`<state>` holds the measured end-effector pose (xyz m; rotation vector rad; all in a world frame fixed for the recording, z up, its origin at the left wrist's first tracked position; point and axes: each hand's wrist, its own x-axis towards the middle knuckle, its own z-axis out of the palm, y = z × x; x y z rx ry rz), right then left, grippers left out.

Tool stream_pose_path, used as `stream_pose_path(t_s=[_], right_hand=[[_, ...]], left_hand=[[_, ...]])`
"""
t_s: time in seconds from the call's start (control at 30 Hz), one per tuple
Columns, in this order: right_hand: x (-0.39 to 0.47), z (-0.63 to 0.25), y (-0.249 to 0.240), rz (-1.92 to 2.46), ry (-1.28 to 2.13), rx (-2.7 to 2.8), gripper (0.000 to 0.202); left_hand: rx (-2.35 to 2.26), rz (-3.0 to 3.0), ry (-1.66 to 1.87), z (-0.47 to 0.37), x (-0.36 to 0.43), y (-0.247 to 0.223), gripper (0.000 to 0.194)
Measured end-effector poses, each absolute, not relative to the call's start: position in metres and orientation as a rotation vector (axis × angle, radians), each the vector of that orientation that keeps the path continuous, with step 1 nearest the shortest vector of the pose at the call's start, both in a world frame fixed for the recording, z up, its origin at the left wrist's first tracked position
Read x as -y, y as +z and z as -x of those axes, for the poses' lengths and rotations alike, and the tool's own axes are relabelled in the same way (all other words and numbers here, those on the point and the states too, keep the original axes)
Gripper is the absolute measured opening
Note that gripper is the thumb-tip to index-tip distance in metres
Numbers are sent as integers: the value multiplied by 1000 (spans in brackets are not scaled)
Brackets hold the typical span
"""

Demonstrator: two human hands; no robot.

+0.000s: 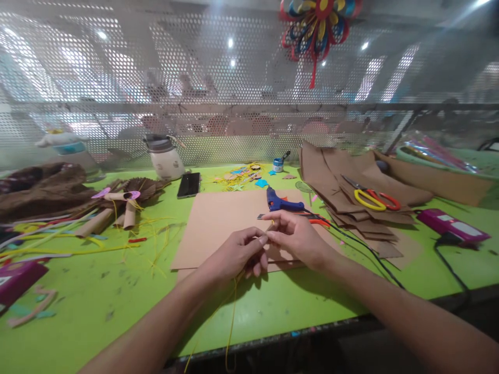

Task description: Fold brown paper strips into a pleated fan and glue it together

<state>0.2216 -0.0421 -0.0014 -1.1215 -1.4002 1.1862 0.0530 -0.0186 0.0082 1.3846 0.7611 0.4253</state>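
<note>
I see L hand (244, 252) & R hand (294, 236) meeting at fingertips, both pinching yellow string (234, 306) over brown sheet (210, 218); exact grip pt. can't tell. Tails run twd near table edge, approx. front-back, closer to L. Thin, slack, loopy at btm.

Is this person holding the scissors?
No: the scissors lie on the stacked brown paper, apart from the left hand and the right hand.

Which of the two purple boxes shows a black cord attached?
The purple box at right: a black cord's thick end meets its near side. The left box, cut off by the frame, shows none.
</note>
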Motion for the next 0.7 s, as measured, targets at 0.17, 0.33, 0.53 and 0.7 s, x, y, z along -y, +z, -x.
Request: stream_pose_path(t_s=[0.17, 0.33, 0.53, 0.7], right_hand=[[44, -223, 3, 1074, 1204, 1440, 37], [43, -224, 4, 1120, 1111, 1491, 30], [40, -224, 1, 1115, 1133, 1465, 30], [37, -225, -4, 1074, 1208, 1416, 30]], left_hand=[[-786, -1455, 438, -54, 19, 7, 26], [-792, -1498, 447, -53, 19, 7, 29], [-759, -1405, 414, -51, 19, 8, 31], [-686, -1318, 398, -50, 18, 9, 25]])
